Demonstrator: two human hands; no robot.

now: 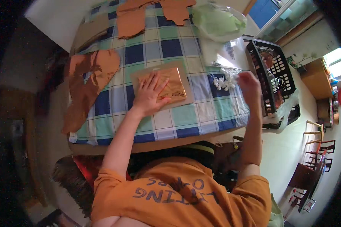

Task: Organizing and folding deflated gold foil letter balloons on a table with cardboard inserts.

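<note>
My left hand [150, 94] lies flat, fingers spread, on a folded sheet of shiny copper-coloured foil [174, 84]. The foil rests on a slightly larger beige, card-like backing [185, 96] on the checked cloth. To the right, my right hand [249, 84] is raised with its fingers curled together, just beside a bunch of small white strings or ties [226, 80]. Whether one of them is between the fingertips is too small to tell.
The checked cloth [144, 125] covers the table. Cut copper-coloured sheets [96, 72] lie at left and far side. A pale green plastic bag [219, 22] and clear plastic packaging [219, 53] sit far right. A black crate [274, 72] stands at the right edge.
</note>
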